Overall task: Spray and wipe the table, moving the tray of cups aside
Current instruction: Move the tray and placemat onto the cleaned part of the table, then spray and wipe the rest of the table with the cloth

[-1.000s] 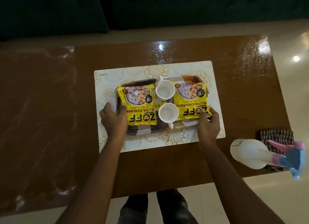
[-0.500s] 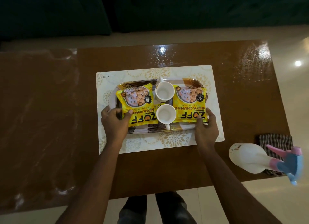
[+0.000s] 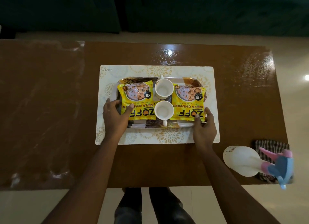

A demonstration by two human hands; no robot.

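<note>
Cups and packets sit on the tray, the spray bottle to its right.

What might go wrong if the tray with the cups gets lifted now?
The white cups stand loose on the striped tray, so tilting it might tip them. The yellow snack packets lie flat and may slide off. The white spray bottle stands at the edge of the brown table; a bump might knock it down.

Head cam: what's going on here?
A person's left hand and right hand grip the ends of the tray, which carries two white cups and two yellow Zoff soya chunks packets. It sits on the placemat, not yet moved aside. The spray bottle and striped cloth sit untouched at the right.
</note>
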